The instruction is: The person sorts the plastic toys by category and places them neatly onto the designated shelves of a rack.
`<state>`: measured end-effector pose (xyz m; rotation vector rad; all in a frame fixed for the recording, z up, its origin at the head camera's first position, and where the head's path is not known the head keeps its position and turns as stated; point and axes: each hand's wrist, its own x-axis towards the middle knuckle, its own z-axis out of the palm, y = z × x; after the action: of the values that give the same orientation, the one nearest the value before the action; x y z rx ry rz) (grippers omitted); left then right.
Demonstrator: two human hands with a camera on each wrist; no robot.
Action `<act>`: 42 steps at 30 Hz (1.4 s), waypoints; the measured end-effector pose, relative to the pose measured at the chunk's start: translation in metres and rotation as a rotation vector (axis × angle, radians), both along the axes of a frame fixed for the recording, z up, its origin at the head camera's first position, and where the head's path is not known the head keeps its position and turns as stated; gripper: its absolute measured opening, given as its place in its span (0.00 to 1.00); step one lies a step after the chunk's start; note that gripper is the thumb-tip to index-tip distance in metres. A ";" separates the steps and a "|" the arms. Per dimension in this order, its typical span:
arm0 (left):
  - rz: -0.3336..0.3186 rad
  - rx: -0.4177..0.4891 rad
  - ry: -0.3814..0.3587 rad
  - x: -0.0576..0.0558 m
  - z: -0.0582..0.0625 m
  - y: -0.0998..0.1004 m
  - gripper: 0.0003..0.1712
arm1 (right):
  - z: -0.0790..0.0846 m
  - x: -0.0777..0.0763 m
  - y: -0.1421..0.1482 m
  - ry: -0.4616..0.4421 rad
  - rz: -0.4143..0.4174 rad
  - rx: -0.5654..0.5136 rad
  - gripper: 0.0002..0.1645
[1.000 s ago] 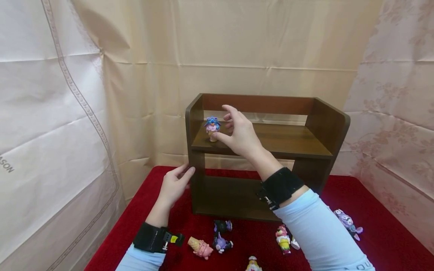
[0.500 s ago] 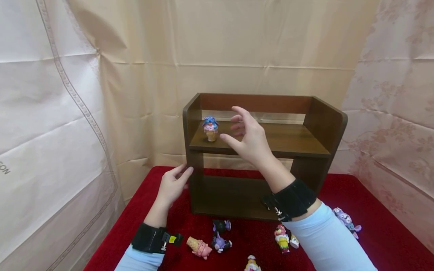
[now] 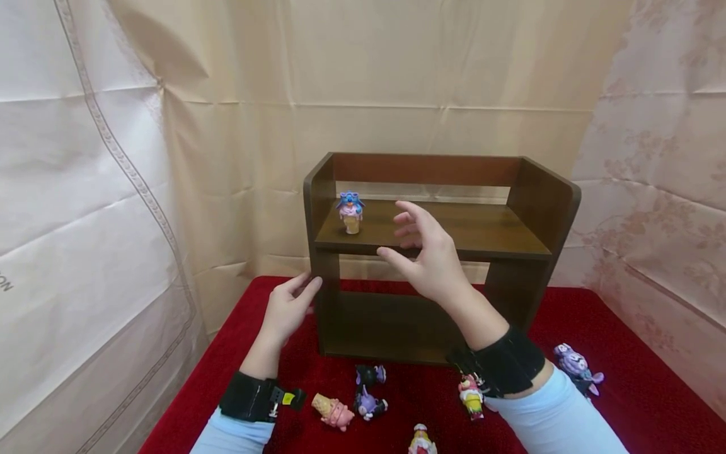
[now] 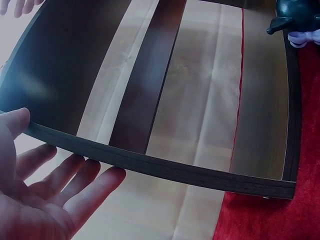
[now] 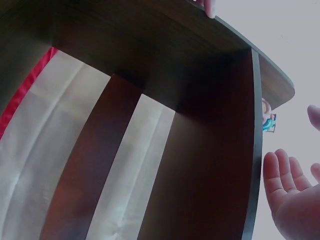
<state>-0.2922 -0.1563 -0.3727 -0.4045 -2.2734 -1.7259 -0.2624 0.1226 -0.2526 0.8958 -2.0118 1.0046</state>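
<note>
A small blue character figurine on an ice-cream cone (image 3: 351,214) stands upright at the left end of the upper board of a dark brown shelf (image 3: 488,230). My right hand (image 3: 428,258) hovers before the upper board, right of the figurine and apart from it, thumb and fingers spread with nothing between them. My left hand (image 3: 286,309) is at the shelf's left side panel (image 3: 326,302). In the left wrist view its fingers (image 4: 100,192) lie extended along the panel's front edge; whether they press on it I cannot tell.
On the red cloth (image 3: 431,403) before the shelf lie a pink cone figurine (image 3: 333,412), a black-and-purple one (image 3: 370,403), a yellow-and-white one (image 3: 421,440) and a red-headed one (image 3: 471,397). A lilac figurine (image 3: 574,364) lies at the right. Fabric (image 3: 397,75) hangs behind.
My right hand has drawn away from the blue figurine, moving right and down, and the figurine stays on the upper board. My left hand keeps its place at the side panel.
</note>
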 end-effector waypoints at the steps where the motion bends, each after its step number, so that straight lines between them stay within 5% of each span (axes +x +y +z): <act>1: 0.000 0.001 0.001 0.000 0.000 0.000 0.33 | -0.002 0.001 0.002 -0.010 -0.001 -0.002 0.44; 16: -0.014 0.016 -0.019 -0.003 -0.001 -0.003 0.30 | -0.025 0.019 0.044 0.011 -0.045 0.071 0.21; 28: -0.003 0.014 -0.012 -0.001 -0.003 -0.001 0.34 | -0.048 0.031 0.070 -0.047 -0.119 0.141 0.18; 42: 0.007 0.004 0.008 -0.002 -0.004 0.001 0.35 | -0.078 0.049 0.103 -0.333 -0.200 0.205 0.19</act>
<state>-0.2947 -0.1553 -0.3767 -0.4014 -2.2626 -1.7218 -0.2130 0.2261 -0.3306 0.6431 -2.4653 0.8910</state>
